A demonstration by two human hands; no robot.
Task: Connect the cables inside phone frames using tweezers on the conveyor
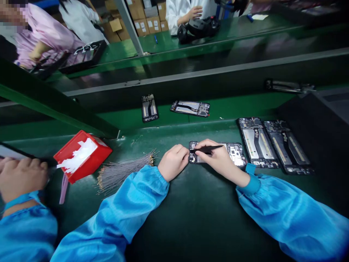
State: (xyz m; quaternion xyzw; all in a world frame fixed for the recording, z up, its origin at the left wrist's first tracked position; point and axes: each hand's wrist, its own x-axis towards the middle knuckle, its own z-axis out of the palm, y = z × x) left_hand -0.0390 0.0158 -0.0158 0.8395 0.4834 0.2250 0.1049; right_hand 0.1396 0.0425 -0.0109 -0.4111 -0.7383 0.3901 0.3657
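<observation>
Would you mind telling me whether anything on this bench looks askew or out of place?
Mostly tidy. The two opened phones by the right hand lie parallel, but the two on the ledge sit at different angles, and the red box is tipped, beside a fanned bundle of thin wires.

Your left hand [173, 160] steadies the opened black phone chassis [236, 153] on the dark green bench mat [201, 218]; your right hand [215, 157] pinches slim black tweezers [208, 148] over it.

Head camera looks down, close over the workbench [191, 218]
</observation>
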